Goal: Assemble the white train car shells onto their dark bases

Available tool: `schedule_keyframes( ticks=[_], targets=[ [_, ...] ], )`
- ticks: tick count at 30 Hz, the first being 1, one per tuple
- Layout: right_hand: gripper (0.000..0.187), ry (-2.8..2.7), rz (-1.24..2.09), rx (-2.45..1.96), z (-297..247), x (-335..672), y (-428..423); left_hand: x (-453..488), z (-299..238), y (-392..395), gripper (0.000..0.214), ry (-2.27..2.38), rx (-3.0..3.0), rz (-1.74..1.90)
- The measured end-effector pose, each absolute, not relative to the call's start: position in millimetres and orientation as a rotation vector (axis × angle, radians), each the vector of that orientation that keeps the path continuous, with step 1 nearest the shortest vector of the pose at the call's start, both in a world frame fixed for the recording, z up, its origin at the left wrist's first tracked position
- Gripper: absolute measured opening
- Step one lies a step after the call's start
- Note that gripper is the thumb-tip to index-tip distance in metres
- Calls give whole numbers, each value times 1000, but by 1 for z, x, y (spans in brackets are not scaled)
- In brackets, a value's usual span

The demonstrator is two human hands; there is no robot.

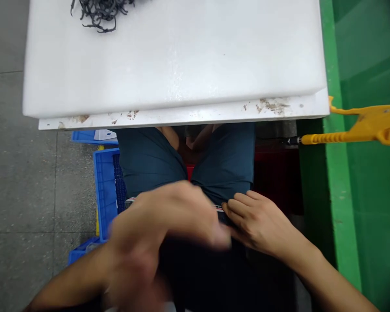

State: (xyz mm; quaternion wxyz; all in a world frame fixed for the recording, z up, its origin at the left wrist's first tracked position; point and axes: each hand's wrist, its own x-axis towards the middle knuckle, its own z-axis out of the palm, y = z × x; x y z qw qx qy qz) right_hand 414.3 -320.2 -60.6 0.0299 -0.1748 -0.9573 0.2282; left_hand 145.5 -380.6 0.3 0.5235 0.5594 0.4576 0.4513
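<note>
Through my head view, the dark top (211, 273) sits at the waist, against blue trousers (149, 162). The right hand (255, 221) curls half-closed there, perhaps steadying cloth; its grip I can't tell. The left hand (169, 214) is too blurred to read opening or hold. Dark strands (102, 13) lie back on the white slab (182, 65), perhaps for room.

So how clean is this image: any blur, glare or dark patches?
Head view: the left hand is smeared, apparently by motion, the right hand much crisper; head view: the white slab looks bright; head view: deep shadow between the blue trousers and green panel.
</note>
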Motion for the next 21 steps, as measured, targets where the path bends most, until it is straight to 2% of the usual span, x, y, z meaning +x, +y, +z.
schedule_keyframes(
  ticks=[2,5,8,13,18,21],
  targets=[
    [18,-2916,772,-540,-59,413,-322,150,-20,-366,29,1115,1493,797],
    [17,-2857,859,-544,-57,411,-325,160,-50,-356,49,1052,1741,254],
    [19,-2822,931,-570,-55,413,-328,170,-59,-359,49,967,1871,38],
    [23,-2635,1117,-716,-48,417,-322,175,-39,-355,37,1000,1991,-27],
    [11,-2215,1318,-760,-36,411,-314,162,-19,-346,36,949,1857,174],
    [18,-2072,1328,-752,-33,408,-316,158,-10,-346,30,917,1805,195]
  ],
)
